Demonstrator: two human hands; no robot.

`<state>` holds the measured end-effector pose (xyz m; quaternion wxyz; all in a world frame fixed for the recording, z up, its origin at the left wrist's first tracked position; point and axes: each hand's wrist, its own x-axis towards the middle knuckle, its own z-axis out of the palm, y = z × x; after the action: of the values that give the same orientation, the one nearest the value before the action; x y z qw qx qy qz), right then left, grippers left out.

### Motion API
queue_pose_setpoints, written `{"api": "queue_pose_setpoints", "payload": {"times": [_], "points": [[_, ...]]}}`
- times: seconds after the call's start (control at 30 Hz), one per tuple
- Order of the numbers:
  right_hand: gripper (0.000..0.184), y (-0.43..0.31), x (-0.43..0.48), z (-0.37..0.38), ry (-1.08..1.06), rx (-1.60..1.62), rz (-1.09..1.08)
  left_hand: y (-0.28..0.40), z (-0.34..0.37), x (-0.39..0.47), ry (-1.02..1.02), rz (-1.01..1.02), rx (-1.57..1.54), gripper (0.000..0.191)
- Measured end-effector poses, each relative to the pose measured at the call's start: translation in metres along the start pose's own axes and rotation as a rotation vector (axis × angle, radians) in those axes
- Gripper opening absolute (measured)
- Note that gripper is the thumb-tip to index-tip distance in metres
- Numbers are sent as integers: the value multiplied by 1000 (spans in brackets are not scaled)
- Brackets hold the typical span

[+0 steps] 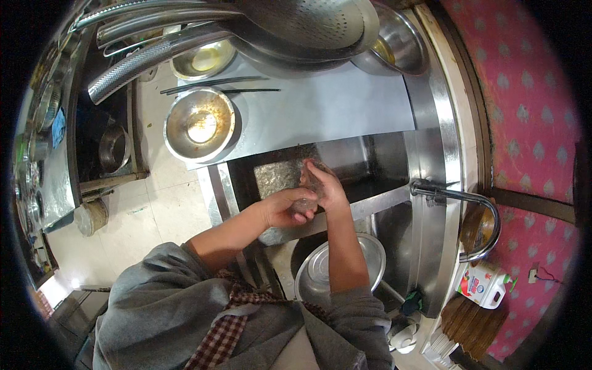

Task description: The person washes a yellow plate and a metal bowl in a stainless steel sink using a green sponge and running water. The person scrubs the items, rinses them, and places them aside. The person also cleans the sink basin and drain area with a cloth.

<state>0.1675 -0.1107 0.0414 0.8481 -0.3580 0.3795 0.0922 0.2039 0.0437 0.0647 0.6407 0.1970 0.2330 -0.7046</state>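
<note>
My left hand and my right hand meet over the far basin of a stainless steel sink. Between them they grip a greyish, glinting wad, perhaps a wire scourer; the fingers hide much of it. Below the hands, the basin looks dark, with a bright mottled patch at its left. Under my right forearm, a round metal basin or lid sits in the nearer sink compartment.
Steel skimmers with long handles loom close overhead. A stained metal bowl and dark thin sticks rest on a pale board beyond the sink. At right are a curved faucet and a white detergent jug.
</note>
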Motion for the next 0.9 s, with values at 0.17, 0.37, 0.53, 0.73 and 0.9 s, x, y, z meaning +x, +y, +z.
{"api": "queue_pose_setpoints", "payload": {"times": [0.17, 0.37, 0.53, 0.73, 0.9], "points": [[20, 4, 42, -18, 62, -76, 264, 9, -9, 11, 284, 275, 891, 23], [16, 30, 61, -6, 450, -315, 56, 6, -11, 18, 659, 545, 1997, 35], [16, 15, -26, -33, 683, -809, -874, 16, -16, -15, 657, 424, 1980, 37], [15, 40, -136, -158, 1360, -1221, -624, 12, -15, -69, 678, 339, 1246, 34], [40, 131, -118, -202, 1063, -1784, -324, -6, 28, -74, 541, 374, 1317, 33]]}}
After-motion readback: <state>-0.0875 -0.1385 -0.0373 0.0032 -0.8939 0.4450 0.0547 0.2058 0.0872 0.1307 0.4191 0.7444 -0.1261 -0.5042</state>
